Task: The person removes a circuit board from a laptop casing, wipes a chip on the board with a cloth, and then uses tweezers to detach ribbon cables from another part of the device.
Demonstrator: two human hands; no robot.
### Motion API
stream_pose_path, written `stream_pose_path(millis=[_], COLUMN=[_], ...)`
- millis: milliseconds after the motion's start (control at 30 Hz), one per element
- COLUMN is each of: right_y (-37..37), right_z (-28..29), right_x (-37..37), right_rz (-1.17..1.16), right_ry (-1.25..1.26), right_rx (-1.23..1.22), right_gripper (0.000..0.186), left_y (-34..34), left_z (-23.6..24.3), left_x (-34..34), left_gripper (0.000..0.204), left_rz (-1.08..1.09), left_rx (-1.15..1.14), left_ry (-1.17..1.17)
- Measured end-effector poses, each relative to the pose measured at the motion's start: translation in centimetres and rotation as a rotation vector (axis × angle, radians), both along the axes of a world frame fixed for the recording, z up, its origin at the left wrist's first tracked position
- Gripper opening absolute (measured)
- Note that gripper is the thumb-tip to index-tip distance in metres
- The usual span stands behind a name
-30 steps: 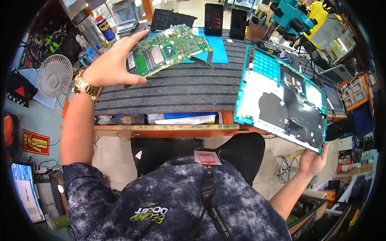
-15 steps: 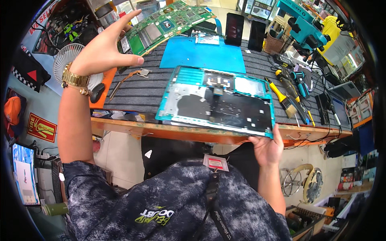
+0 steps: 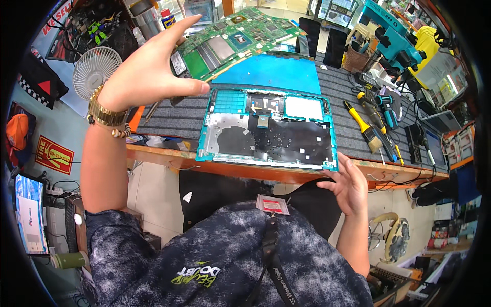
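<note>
My left hand (image 3: 146, 74), with a gold watch on its wrist, holds a green laptop motherboard (image 3: 235, 38) up in the air above the back left of the bench. A teal laptop bottom case (image 3: 268, 130) lies flat on the grey ribbed mat (image 3: 169, 115), its inside facing up. My right hand (image 3: 350, 187) sits at the case's near right corner by the bench's front edge, fingers spread, holding nothing. A blue work mat (image 3: 276, 71) lies just behind the case.
A yellow-handled brush (image 3: 360, 125), screwdrivers and a small teal tool (image 3: 386, 110) lie to the right of the case. A white desk fan (image 3: 92, 77) stands at the left. Two dark phones (image 3: 322, 38) and teal equipment (image 3: 394, 36) stand at the back.
The teal case came from my right side, where it was held tilted, down flat onto the mat. My right hand let go of it. My left hand lifted the motherboard higher.
</note>
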State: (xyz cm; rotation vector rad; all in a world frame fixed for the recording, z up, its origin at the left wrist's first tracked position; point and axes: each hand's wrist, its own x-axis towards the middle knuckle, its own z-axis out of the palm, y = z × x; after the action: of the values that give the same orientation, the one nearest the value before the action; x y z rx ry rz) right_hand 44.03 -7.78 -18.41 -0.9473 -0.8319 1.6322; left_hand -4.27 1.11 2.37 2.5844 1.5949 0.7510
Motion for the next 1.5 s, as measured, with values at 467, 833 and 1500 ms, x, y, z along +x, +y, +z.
stream_pose_path(millis=[467,833,1500], right_y=[0.9,3.9,12.1], right_z=[5.9,11.0,10.8], right_x=[-4.3,-13.5,-3.7], right_rz=[-0.002,0.047,0.583], right_ry=[-0.436,0.039,0.318], right_rx=[0.537,0.339,0.226], right_gripper=[0.056,0.05,0.06], left_y=[-3.1,-4.8,-2.9], left_z=[-3.1,-5.8,2.3], left_x=[9.5,15.2,5.1], left_gripper=[0.132,0.134,0.105], left_rz=[0.056,0.099,-0.364], left_rx=[-0.02,-0.002,0.095], left_ry=[-0.072,-0.18,0.134])
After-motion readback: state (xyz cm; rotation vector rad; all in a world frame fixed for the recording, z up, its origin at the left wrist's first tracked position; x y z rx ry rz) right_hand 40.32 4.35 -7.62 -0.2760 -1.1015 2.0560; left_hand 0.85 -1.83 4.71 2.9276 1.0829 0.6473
